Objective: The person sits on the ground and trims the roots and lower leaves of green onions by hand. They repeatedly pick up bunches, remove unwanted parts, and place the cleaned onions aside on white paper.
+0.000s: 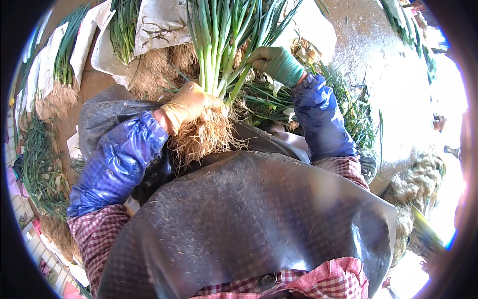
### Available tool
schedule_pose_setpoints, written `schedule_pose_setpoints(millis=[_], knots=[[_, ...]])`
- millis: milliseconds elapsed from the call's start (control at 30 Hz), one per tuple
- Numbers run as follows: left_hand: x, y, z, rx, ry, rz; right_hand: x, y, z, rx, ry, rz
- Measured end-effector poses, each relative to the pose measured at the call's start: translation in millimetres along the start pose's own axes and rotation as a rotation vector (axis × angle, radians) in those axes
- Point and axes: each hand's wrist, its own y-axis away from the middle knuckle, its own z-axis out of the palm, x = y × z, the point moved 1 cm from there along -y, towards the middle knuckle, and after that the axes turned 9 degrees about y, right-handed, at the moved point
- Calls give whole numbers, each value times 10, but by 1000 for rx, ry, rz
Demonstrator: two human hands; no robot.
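Note:
A bunch of green onions [214, 59] stands nearly upright before me, its leaves running off the top of the picture. My left hand [196, 102], in a tan glove, is closed around the white stems just above the roots. The tangled pale roots [203, 136] hang below it, over the dark plastic apron. At the bunch's right side my right hand [274, 63], in a glove with a green knitted cuff, pinches an outer stalk that slants away from the others. The fingertips are partly hidden among the leaves.
A dark plastic apron [254, 209] covers my lap. Cut leaves and trimmings [347, 104] are heaped at the right, with another heap [43, 168] at the far left. More onion bunches [123, 33] lie among white sheets [164, 26]. Roots [414, 190] are piled at the right.

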Motion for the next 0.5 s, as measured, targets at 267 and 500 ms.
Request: schedule_pose_setpoints(millis=[267, 500], knots=[[22, 28, -29, 3, 6, 26, -326, 223, -40, -111, -413, 33], [58, 8, -62, 54, -40, 36, -670, 530, -145, -141, -765, -421]])
